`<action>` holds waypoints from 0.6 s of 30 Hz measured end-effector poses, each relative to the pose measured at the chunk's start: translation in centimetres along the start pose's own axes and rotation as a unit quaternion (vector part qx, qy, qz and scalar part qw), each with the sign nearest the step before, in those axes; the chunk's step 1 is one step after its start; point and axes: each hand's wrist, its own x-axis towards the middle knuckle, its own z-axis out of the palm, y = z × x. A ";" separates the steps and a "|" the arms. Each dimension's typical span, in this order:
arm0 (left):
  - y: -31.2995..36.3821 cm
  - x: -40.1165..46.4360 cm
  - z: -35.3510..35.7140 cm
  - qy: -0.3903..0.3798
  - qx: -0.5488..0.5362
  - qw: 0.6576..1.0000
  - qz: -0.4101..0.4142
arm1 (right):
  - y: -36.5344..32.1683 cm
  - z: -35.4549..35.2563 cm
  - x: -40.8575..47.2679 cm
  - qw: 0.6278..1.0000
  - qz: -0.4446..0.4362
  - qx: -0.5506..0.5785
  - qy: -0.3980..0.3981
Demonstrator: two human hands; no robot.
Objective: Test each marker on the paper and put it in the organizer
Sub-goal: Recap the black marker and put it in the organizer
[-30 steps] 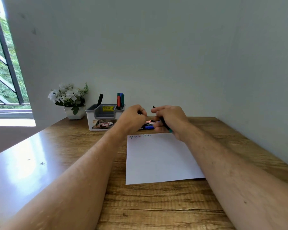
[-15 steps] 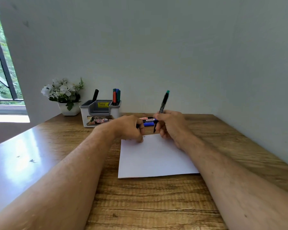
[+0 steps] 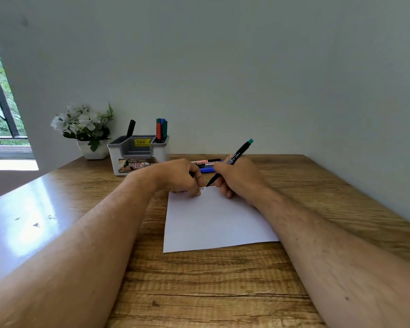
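**Head view: marker tip being set to the paper's far edge**

Head camera footage is showing a marker (image 3: 232,159) being gripped by the right hand (image 3: 238,178), the fingers being curled round its barrel. It is being held tilted, with the teal end up and away and the dark tip down at the far edge of the paper (image 3: 213,221); whether the tip is touching the sheet cannot be told. The left hand (image 3: 180,177) is being rested on the far left corner of the paper, its fingers being curled round a small dark object that is too hidden to be named. Small scribbles are being partly hidden under that hand.

The paper is lying flat on the wooden surface (image 3: 211,292). Just beyond the hands, loose markers (image 3: 205,163) are lying side by side on the surface, a blue one nearest. The organizer (image 3: 137,155) is standing further left, near the wall, with one black marker (image 3: 130,129) upright in its left compartment and several coloured markers (image 3: 161,130) upright in its right one. A flower pot (image 3: 94,149) is standing just beside the organizer, on its left.
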 end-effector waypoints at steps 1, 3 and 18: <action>0.0 -0.1 0.0 0.000 0.000 1.000 0.000 | 0.0 -0.1 0.0 1.000 -0.007 -0.014 0.004; 0.0 -0.2 -0.1 -0.001 -0.002 1.000 -0.001 | 0.0 -0.1 0.0 0.999 -0.013 -0.028 0.009; 0.2 -0.3 -0.1 0.000 0.008 1.000 -0.005 | -0.1 -0.1 -0.1 0.998 -0.010 -0.053 0.017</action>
